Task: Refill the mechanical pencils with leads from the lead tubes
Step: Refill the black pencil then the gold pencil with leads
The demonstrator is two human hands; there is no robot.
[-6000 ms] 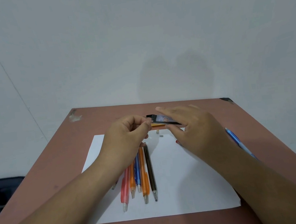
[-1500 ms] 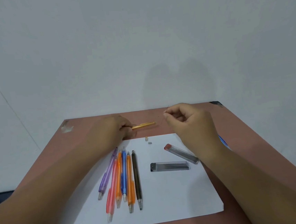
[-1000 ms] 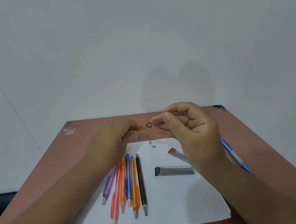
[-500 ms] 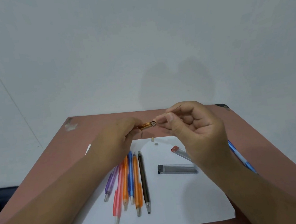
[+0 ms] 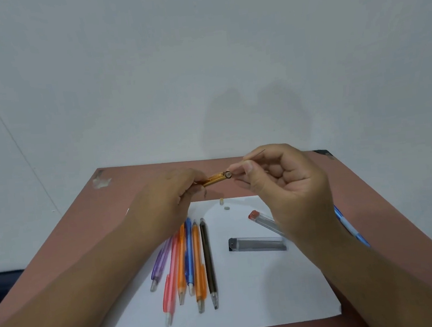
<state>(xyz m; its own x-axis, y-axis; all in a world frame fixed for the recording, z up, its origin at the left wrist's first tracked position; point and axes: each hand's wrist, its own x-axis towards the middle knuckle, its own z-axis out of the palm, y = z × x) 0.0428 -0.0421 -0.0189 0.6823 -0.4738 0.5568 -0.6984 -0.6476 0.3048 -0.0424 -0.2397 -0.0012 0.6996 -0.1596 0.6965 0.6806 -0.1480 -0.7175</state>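
Observation:
My left hand [image 5: 168,202] grips an amber mechanical pencil [image 5: 215,178] above the table, its open back end facing right. My right hand [image 5: 288,190] pinches a thin lead [image 5: 257,154] between thumb and forefinger right at that opening. Several coloured pencils [image 5: 189,258] lie side by side on the white paper [image 5: 261,290]. Two lead tubes lie to their right: one with a black cap [image 5: 257,244], one with a red cap [image 5: 264,219] partly behind my right wrist.
Two small eraser or cap pieces [image 5: 224,204] lie on the paper's far edge. A blue pencil [image 5: 350,227] lies on the brown table [image 5: 84,228] behind my right forearm. A white wall stands right behind the table.
The black-capped lead tube went from my right hand down to the paper. My right hand then brought a single lead up to the amber pencil's open end, where it stays.

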